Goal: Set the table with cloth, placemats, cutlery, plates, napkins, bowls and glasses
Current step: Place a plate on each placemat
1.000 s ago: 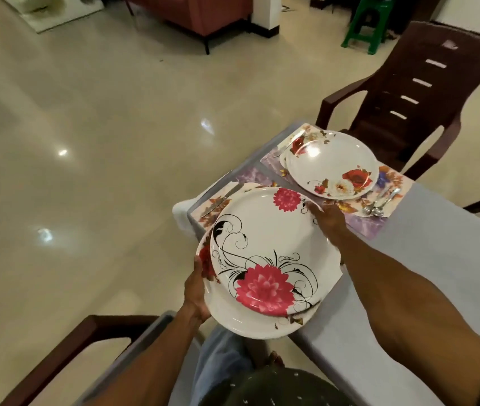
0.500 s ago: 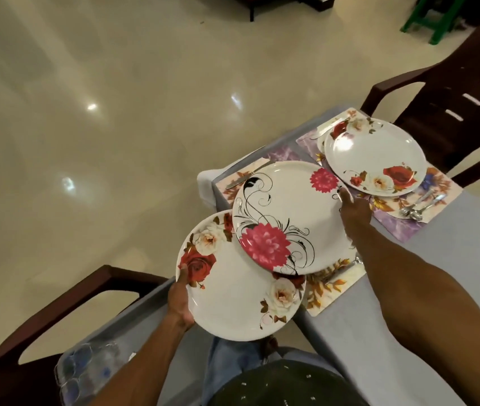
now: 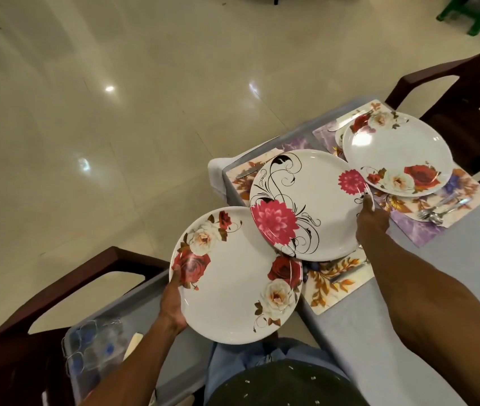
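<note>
My right hand grips the right rim of a white plate with pink flowers and black swirls, held over the near floral placemat at the table corner. My left hand grips the left rim of a white plate with red and cream roses, held off the table's edge above my lap. A third rose plate lies on the far placemat, with a knife to its left and spoon and fork to its right. A grey cloth covers the table.
A brown plastic chair stands at the table's far side. Another brown chair at my left carries a clear tray holding glasses. A green stool is at the top right. Glossy tile floor spreads to the left.
The two plates, stacked a second ago, are now apart: my right hand carried the pink-flower plate toward the near placemat while my left hand drew the rose plate down and left.
</note>
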